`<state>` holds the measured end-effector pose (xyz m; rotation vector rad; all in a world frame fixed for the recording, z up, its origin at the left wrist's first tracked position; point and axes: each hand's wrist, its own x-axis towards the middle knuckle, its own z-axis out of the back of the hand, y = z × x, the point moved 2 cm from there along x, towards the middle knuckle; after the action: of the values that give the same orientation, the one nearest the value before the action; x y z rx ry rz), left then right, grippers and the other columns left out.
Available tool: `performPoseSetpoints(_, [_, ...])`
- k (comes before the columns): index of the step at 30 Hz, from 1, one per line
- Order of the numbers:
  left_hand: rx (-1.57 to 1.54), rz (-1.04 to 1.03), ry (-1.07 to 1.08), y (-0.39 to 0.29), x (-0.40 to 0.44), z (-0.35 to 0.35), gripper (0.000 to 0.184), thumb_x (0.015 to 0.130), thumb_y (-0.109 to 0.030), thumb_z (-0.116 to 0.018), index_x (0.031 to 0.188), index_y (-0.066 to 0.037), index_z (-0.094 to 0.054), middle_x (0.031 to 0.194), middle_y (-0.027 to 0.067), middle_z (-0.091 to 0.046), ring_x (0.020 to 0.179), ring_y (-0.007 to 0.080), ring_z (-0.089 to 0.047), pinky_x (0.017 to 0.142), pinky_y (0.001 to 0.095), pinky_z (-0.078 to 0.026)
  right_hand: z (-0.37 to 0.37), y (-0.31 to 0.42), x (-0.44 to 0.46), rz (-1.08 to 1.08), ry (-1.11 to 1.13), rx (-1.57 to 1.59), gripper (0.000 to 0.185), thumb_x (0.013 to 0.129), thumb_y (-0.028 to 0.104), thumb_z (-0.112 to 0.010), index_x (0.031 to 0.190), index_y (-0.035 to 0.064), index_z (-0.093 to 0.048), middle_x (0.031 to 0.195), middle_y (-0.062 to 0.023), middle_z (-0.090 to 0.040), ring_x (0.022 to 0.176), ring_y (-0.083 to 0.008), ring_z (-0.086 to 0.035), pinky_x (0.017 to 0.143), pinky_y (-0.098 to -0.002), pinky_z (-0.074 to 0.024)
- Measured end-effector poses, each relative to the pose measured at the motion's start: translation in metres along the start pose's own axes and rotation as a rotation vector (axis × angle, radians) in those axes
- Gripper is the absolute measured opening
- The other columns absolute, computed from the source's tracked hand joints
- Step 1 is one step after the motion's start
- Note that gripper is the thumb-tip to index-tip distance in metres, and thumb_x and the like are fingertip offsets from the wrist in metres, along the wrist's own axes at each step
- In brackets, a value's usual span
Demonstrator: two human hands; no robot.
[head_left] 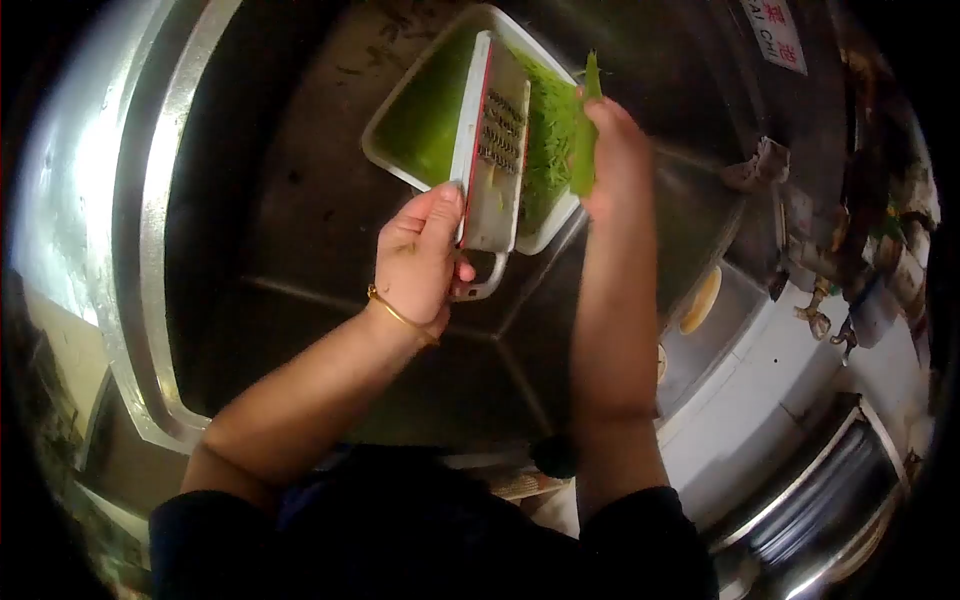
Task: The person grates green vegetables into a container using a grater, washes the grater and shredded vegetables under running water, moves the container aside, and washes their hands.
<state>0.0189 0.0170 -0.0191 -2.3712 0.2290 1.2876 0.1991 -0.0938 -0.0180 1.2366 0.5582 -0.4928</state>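
Observation:
My left hand (418, 255) is closed around the lower end of a flat grater (502, 170) with a white and red edge and a loop handle. The grater stands tilted over a white-rimmed rectangular tub (392, 172). Green shreds (550, 125) of vegetable lie in the tub to the right of the grater. My right hand (618, 155) grips a long piece of green vegetable (586, 150), its narrow end pointing up. This piece is beside the tub's right side, apart from the grater's teeth. Its exact kind cannot be made out.
The tub sits in a large dark metal sink (330, 250) with a shiny rim (150, 230) on the left. Taps (815, 315) and a crumpled cloth-like thing (760, 165) are at the right. A sign (775, 35) is on the far wall.

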Motion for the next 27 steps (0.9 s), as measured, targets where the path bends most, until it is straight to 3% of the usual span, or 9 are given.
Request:
performPoseSetpoints(3, [-0.074, 0.033, -0.004, -0.001, 0.000, 0.000, 0.027, 0.092, -0.036, -0.053, 0.091, -0.009, -0.058, 0.068, -0.0027, -0.054, 0.040, 0.0064, -0.041, 0.034, 0.0188, -0.030, -0.007, -0.017, -0.015, 0.197, 0.060, 0.386, 0.016, 0.084, 0.007, -0.053, 0.100, 0.0054, -0.056, 0.093, -0.0068, -0.059, 0.083, -0.0198, -0.059, 0.070, -0.0324, -0.0487])
performPoseSetpoints(9, [-0.153, 0.030, 0.031, -0.009, 0.008, 0.005, 0.026, 0.092, -0.036, -0.053, 0.095, -0.010, -0.055, 0.070, -0.0018, -0.053, 0.040, 0.0067, -0.041, 0.034, 0.0193, -0.030, -0.013, -0.046, -0.064, 0.333, -0.004, 0.452, 0.020, 0.083, -0.001, -0.055, 0.101, 0.0032, -0.048, 0.094, -0.0104, -0.059, 0.089, -0.0273, -0.060, 0.071, -0.0374, -0.0527])
performPoseSetpoints(13, [-0.161, 0.014, 0.055, -0.012, 0.009, 0.004, 0.026, 0.092, -0.036, -0.054, 0.094, -0.009, -0.055, 0.070, -0.0016, -0.053, 0.040, 0.0067, -0.041, 0.034, 0.0198, -0.030, 0.004, -0.066, -0.092, 0.327, 0.035, 0.280, 0.022, 0.084, 0.000, -0.058, 0.106, 0.0025, -0.052, 0.107, -0.0136, -0.056, 0.084, -0.0217, -0.062, 0.068, -0.0315, -0.0539])
performPoseSetpoints(20, [0.055, -0.033, 0.093, -0.006, -0.007, -0.006, 0.033, 0.090, -0.036, -0.056, 0.100, -0.005, -0.061, 0.070, -0.0005, -0.057, 0.040, 0.0054, -0.041, 0.036, 0.0191, -0.032, 0.010, -0.051, -0.106, 0.346, 0.110, -0.122, 0.043, 0.082, -0.005, -0.052, 0.123, 0.0019, -0.045, 0.102, -0.0100, -0.060, 0.080, -0.0159, -0.061, 0.065, -0.0265, -0.0506])
performPoseSetpoints(23, [0.087, -0.066, 0.113, -0.007, -0.007, -0.007, 0.033, 0.090, -0.035, -0.057, 0.102, -0.005, -0.061, 0.070, -0.0006, -0.057, 0.041, 0.0048, -0.042, 0.037, 0.0185, -0.033, 0.019, -0.045, -0.097, 0.317, 0.129, -0.305, 0.045, 0.086, 0.006, -0.054, 0.128, 0.0043, -0.041, 0.110, -0.0126, -0.058, 0.076, -0.0124, -0.060, 0.059, -0.0225, -0.0465])
performPoseSetpoints(27, [0.095, -0.123, 0.152, -0.007, -0.003, -0.004, 0.033, 0.090, -0.034, -0.057, 0.104, -0.004, -0.061, 0.071, -0.0008, -0.057, 0.044, 0.0043, -0.043, 0.038, 0.0180, -0.034, 0.019, -0.033, -0.108, 0.099, 0.383, 0.138, 0.043, 0.088, 0.013, -0.053, 0.129, 0.0029, -0.041, 0.109, -0.0129, -0.059, 0.075, -0.0130, -0.060, 0.059, -0.0224, -0.0462])
